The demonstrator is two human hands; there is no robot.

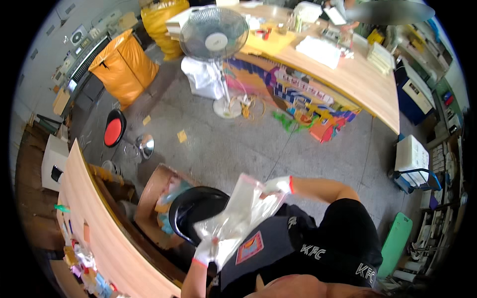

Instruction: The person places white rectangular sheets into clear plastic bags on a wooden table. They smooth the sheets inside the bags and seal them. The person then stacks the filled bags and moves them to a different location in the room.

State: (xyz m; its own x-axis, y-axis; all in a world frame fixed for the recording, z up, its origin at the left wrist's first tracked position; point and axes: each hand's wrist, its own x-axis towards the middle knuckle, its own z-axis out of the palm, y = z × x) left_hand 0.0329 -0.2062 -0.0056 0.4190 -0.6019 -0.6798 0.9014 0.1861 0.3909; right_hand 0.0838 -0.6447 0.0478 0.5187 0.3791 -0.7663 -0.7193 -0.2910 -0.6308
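Observation:
A bundle of clear plastic bags stretches slantwise in front of my dark apron. My left hand, in a white glove with a red cuff edge, closes on its lower left end. At the upper right end my right hand, gloved the same way, grips it; the fingers are partly blurred and behind the plastic. A black round stool seat lies just left of the bags, partly covered by them.
An open cardboard box with plastic scraps stands beside the stool, next to a wooden table at left. Ahead are a standing fan, a long wooden table, an orange bag and a red-seated stool. A person is at the far table.

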